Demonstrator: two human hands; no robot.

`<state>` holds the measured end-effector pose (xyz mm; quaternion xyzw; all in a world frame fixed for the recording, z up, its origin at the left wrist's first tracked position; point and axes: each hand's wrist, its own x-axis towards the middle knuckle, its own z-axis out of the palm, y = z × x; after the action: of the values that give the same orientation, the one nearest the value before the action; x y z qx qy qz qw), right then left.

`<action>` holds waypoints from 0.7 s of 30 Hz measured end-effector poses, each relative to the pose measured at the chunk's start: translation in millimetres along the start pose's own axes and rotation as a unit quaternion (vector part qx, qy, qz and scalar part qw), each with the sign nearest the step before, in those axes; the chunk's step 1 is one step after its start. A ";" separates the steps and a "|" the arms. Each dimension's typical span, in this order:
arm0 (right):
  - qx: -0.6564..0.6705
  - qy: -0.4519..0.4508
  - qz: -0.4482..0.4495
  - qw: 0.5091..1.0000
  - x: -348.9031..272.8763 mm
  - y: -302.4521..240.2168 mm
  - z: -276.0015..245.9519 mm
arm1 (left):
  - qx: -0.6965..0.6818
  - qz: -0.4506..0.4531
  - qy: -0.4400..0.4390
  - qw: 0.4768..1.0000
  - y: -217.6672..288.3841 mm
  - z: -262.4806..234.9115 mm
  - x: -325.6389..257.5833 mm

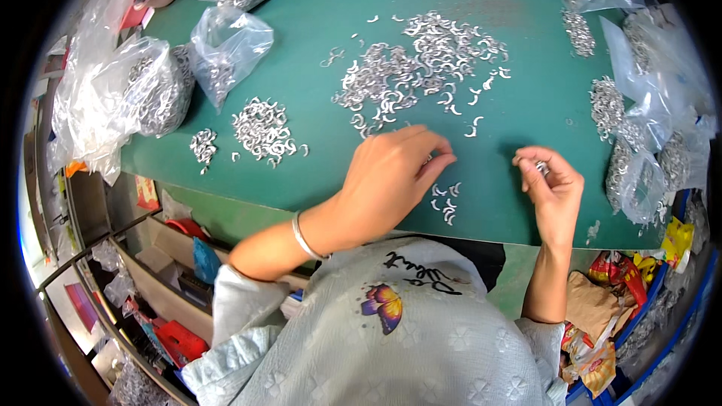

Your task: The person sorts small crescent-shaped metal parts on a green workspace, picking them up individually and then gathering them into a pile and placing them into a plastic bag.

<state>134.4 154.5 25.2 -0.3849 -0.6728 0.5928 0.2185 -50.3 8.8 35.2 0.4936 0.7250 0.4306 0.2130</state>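
Many small silver crescent-shaped metal pieces [391, 79] lie in a loose heap on the green tabletop [331, 0]. My left hand [395, 177], wearing a bangle [300, 234] at the wrist, is just in front of the heap's near edge. Its fingers are bent down and closed toward the thumb; a silver glint shows between them, too small to make out. A few loose crescents [449, 199] lie beside that thumb. To the right, my right hand [555, 188] is curled, with small metal pieces [541, 168] held between fingers and thumb.
Two smaller piles, a larger one [263, 129] and a tiny one [203, 146], lie at the left. Clear plastic bags [158, 90] of metal parts stand behind them. More bags [639, 173] and spilled piles [606, 105] line the right edge. Cluttered drawers [165, 278] sit below left.
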 end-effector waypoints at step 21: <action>-0.295 0.191 -0.179 0.919 167.0 -4.7 -82.9 | -0.035 0.006 -0.009 0.999 16.2 131.2 230.5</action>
<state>93.9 336.5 19.4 -0.4107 -0.8204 0.2337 0.3219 -42.7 272.6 4.8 0.4942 0.7042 0.4529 0.2340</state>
